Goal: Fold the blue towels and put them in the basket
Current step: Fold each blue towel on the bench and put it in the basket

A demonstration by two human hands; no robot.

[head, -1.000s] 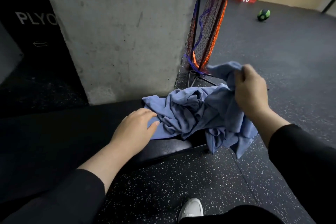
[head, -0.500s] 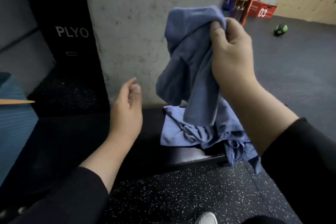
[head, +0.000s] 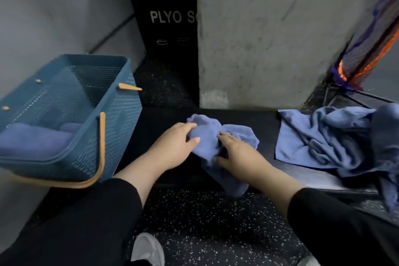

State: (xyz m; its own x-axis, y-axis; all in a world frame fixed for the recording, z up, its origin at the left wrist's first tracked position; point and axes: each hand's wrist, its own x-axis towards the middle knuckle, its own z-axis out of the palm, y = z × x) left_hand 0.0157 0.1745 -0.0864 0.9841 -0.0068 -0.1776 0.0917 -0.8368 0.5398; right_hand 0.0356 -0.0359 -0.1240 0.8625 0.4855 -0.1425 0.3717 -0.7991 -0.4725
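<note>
A blue towel (head: 207, 136) lies bunched on the black bench (head: 267, 123), directly in front of the concrete pillar (head: 269, 34), with one end draping over the bench's front edge toward the speckled rubber floor (head: 205, 218). The left hand (head: 174, 147) grips the towel's left part, the thumb curled over the cloth and the fingers wrapped round its upper fold. The right hand (head: 235, 151) rests on the towel's right part; its fingers look fairly straight and spread on the cloth, though motion blur hides whether any of them pinch it. Both arms wear black sleeves.

To the right of the pillar's base, still on the bench, a pile of unfolded blue towels (head: 336, 138) lies crumpled, its far side hanging off the bench's edge. Just beyond it, beside the pillar's right face, stands a dark frame holding orange and purple netting (head: 367, 58).

Well to the left of the pillar sits a blue woven plastic basket (head: 112, 119) with tan handles, tilted in this view. Inside it lie folded blue towels (head: 32, 140), stacked against the near wall. Between the basket and the pillar stands a black plyo box (head: 166, 28) with white lettering. A white shoe (head: 146, 250) shows on the floor below the hands.
</note>
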